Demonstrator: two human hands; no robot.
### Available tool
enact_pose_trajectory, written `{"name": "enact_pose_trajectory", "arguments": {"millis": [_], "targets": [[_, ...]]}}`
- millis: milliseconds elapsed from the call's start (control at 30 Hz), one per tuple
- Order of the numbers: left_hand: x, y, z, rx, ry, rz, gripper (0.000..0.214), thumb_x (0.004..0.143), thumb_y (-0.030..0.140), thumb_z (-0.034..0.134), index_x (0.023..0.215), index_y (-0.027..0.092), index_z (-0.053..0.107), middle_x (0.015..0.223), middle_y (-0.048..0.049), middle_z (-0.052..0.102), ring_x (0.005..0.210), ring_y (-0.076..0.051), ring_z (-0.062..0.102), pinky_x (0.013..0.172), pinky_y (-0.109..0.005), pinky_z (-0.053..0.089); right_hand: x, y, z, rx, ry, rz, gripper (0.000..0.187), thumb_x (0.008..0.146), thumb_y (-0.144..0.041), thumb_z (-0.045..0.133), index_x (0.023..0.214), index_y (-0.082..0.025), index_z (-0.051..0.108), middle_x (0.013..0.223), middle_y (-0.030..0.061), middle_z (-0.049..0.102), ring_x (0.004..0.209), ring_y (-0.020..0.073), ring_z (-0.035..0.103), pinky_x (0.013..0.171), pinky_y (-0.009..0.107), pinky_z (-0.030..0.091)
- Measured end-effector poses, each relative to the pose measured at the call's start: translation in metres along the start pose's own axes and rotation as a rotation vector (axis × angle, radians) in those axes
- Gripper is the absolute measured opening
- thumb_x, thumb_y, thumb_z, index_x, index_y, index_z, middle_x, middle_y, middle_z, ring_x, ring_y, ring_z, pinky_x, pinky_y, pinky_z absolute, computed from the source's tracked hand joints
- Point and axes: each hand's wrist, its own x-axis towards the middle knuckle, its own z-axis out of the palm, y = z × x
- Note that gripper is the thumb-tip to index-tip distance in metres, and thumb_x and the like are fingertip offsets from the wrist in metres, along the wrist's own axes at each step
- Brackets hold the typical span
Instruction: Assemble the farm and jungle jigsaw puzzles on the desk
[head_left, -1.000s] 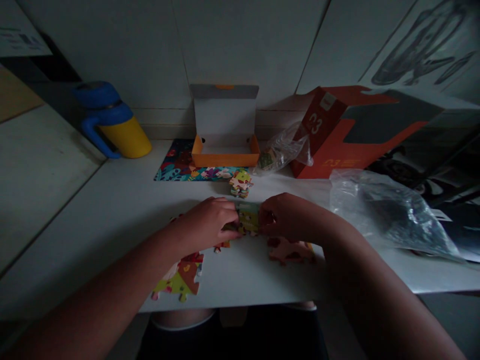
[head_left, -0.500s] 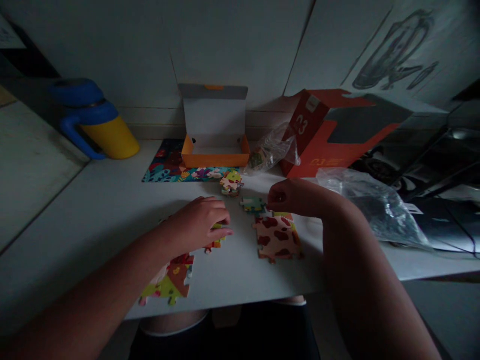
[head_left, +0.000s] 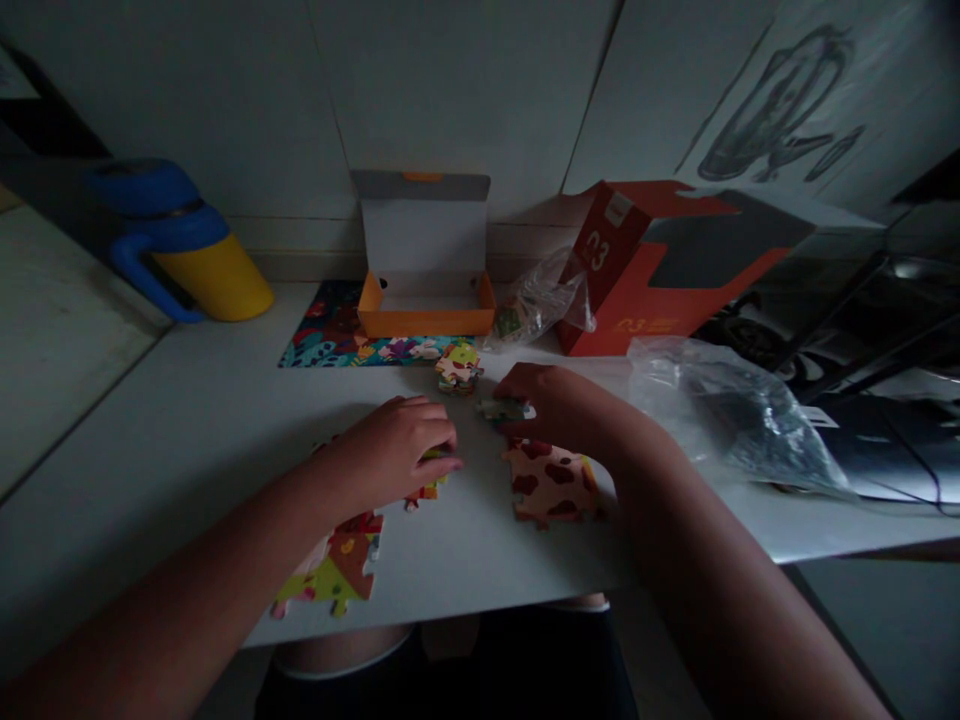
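Greyish puzzle piece (head_left: pixel 504 410), perhaps tilted, near brown-spotted section (head_left: pixel 553 484)

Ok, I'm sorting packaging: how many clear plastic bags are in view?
2: a smaller plastic bag left of the red box, a larger plastic bag in front of it.

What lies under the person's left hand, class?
Beneath the left hand, a colourful puzzle section pokes out towards the person, showing orange, red and yellow. The hand covers the rest, so its full shape and picture cannot be seen.
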Motion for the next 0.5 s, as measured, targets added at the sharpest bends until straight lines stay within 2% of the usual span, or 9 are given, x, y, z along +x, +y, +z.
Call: {"name": "enact_pose_trajectory", "arguments": {"millis": [100,200,267,400,500], "targets": [[0.000,0.001,-0.001,0.001,-0.020,-0.005,0.013,0.097,0.032,0.076,0.092,0.020,0.074,0.092,-0.0030,0.071,0.090,-0.021,0.066,0.086,-0.037,0.047,0.001,0.001,-0.003,-0.008,-0.004,0.056,0.036,0.088,-0.025,0.078,0.124,-0.023,0.077,0.118,0.0085,0.080,0.099,0.0237,0.074,0.085,0.029,0.052],[0.000,0.002,-0.002,-0.002,-0.011,-0.004,0.013,0.097,0.031,0.077,0.091,0.020,0.073,0.092,-0.0028,0.071,0.090,-0.020,0.065,0.086,-0.037,0.047,0.001,0.005,-0.008,-0.029,0.004,0.147,0.023,0.094,-0.020,0.069,0.114,-0.022,0.079,0.102,0.0081,0.081,0.083,0.0209,0.073,0.073,0.028,0.048],[0.000,0.003,-0.002,0.000,-0.004,-0.002,0.013,0.097,0.031,0.076,0.090,0.020,0.073,0.091,-0.0031,0.071,0.090,-0.020,0.066,0.086,-0.037,0.048,0.000,0.011,-0.012,-0.052,0.077,0.177,0.018,0.100,-0.022,0.063,0.106,-0.020,0.079,0.095,0.0090,0.080,0.077,0.0197,0.070,0.069,0.029,0.044],[0.002,0.002,0.001,0.023,0.051,0.033,0.013,0.099,0.031,0.074,0.096,0.019,0.074,0.097,-0.0047,0.072,0.093,-0.021,0.067,0.088,-0.038,0.053,-0.003,0.032,-0.016,-0.041,0.300,0.210,0.018,0.100,-0.022,0.063,0.105,-0.019,0.080,0.104,0.0109,0.080,0.085,0.0203,0.071,0.073,0.029,0.045],[0.003,0.000,0.005,0.047,0.127,0.088,0.013,0.102,0.029,0.069,0.108,0.019,0.074,0.114,-0.0083,0.074,0.107,-0.022,0.069,0.098,-0.041,0.056,-0.005,0.048,-0.015,-0.042,0.347,0.254,0.018,0.097,-0.022,0.067,0.107,-0.021,0.082,0.102,0.0088,0.081,0.082,0.0207,0.072,0.071,0.029,0.046]]}}
